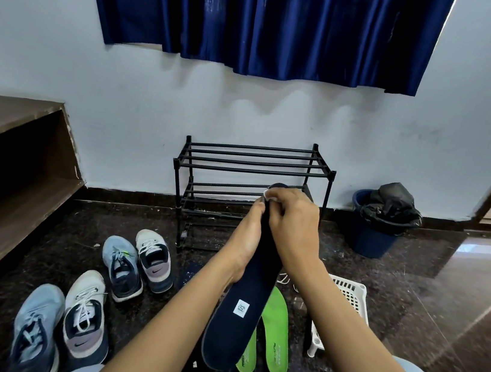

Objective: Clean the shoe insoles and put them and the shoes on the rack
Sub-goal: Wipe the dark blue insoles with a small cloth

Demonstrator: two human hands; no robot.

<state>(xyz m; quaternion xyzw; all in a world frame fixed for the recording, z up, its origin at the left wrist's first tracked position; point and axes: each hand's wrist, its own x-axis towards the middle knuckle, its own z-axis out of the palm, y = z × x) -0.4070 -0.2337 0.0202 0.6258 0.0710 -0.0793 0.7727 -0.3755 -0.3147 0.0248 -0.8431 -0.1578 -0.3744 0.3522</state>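
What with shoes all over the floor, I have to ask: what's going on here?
A person is cleaning a navy insole: the left hand holds it up while the right hand pinches a white wipe against its toe end. Two green insoles lie on the floor beneath. Four shoes sit on the floor at left, not yet on the black rack.

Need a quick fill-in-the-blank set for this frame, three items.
The left hand holds the dark navy foam insole; the right hand rubs a white wipe on its ____ end.
Two bright ____ insoles lie on the dark polished floor.
____ sneakers stand left of the black metal rack.
Answers: toe; green; four.
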